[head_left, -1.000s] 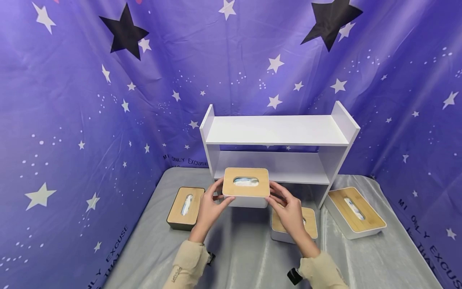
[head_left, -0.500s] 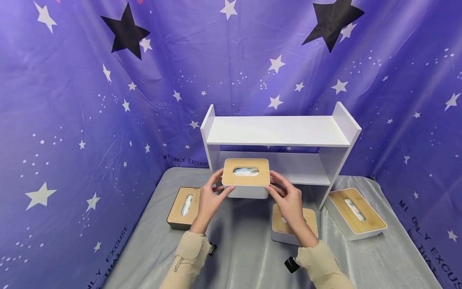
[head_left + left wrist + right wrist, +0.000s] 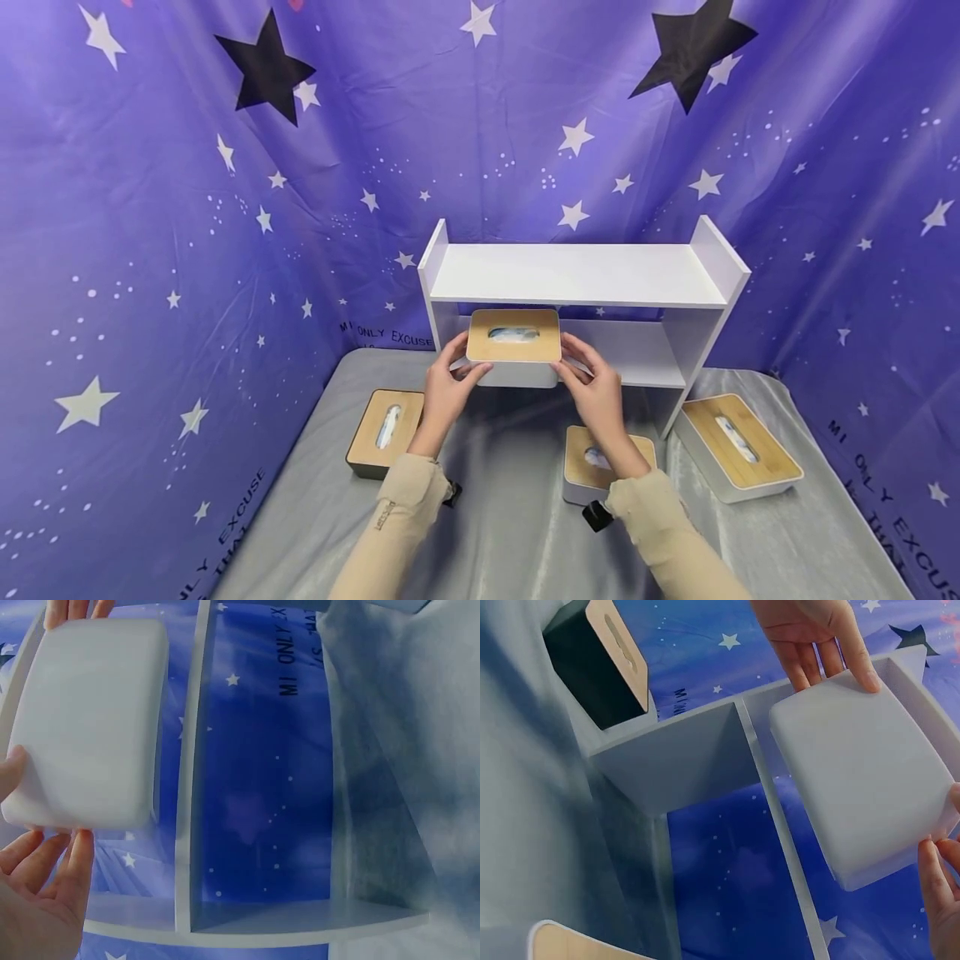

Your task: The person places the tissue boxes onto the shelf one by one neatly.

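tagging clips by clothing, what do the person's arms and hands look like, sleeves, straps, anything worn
Both hands are bare: no gloves or rings show. The left hand and right hand come out of long beige sleeves with loose cuffs. The left sleeve has small dark lettering near the cuff. A small black device sits under each wrist, the left one and the right one.

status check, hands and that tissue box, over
Left hand and right hand grip white tissue box by its ends. Box airborne at shelf unit lower tier opening. Nothing in the way.
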The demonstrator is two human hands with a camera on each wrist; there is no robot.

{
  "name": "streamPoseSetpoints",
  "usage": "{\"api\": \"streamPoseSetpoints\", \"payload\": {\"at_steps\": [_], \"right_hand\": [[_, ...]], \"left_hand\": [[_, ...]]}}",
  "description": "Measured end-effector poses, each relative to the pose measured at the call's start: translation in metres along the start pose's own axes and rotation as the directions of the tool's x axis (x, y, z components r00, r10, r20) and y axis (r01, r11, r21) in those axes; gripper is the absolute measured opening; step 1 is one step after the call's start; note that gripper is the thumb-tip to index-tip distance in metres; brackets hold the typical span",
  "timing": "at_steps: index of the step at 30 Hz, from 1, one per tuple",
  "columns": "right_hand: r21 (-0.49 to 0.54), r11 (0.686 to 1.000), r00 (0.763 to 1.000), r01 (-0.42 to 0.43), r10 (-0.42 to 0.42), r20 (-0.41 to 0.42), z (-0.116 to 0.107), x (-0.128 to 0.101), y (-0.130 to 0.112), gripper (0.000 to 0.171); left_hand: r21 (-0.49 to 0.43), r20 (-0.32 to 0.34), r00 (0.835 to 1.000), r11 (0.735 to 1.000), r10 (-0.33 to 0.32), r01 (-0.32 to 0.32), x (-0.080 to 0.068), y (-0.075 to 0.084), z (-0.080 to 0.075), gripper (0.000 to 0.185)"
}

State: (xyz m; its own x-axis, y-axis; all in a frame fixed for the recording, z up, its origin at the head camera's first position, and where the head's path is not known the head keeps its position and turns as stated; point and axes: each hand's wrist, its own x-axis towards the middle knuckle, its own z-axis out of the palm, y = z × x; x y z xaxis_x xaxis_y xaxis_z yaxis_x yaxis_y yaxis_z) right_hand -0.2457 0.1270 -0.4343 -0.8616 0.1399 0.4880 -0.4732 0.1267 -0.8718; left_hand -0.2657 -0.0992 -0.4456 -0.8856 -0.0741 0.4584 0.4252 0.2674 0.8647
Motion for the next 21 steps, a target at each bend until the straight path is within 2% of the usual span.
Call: {"api": "streamPoseSetpoints", "payload": {"at_steps": [4, 8, 13, 21], "right_hand": [[0.030, 1.000, 1.000, -0.001, 0.001, -0.006, 0.002, 0.007, 0.005, 0.047], [0.051, 0.999, 1.000, 0.014, -0.015, 0.008, 0.005, 0.011, -0.006, 0.046], [0.027, 1.000, 1.000, -0.002, 0.002, 0.013, 0.007, 0.014, -0.017, 0.045], [0.012, 0.999, 0.999, -0.050, 0.051, -0.007, 0.011, 0.018, -0.016, 0.045]], "left_hand": [[0.028, -0.015, 1.000, 0.999, -0.024, 0.025, 0.005, -0.002, 0.004, 0.061], [0.049, -0.030, 0.999, 0.998, -0.046, 0.047, 0.009, -0.003, 0.007, 0.061], [0.054, -0.032, 0.997, 0.996, -0.069, 0.071, 0.014, -0.006, 0.010, 0.061], [0.037, -0.042, 0.997, 0.997, -0.059, 0.061, 0.022, -0.010, 0.013, 0.060]]}}
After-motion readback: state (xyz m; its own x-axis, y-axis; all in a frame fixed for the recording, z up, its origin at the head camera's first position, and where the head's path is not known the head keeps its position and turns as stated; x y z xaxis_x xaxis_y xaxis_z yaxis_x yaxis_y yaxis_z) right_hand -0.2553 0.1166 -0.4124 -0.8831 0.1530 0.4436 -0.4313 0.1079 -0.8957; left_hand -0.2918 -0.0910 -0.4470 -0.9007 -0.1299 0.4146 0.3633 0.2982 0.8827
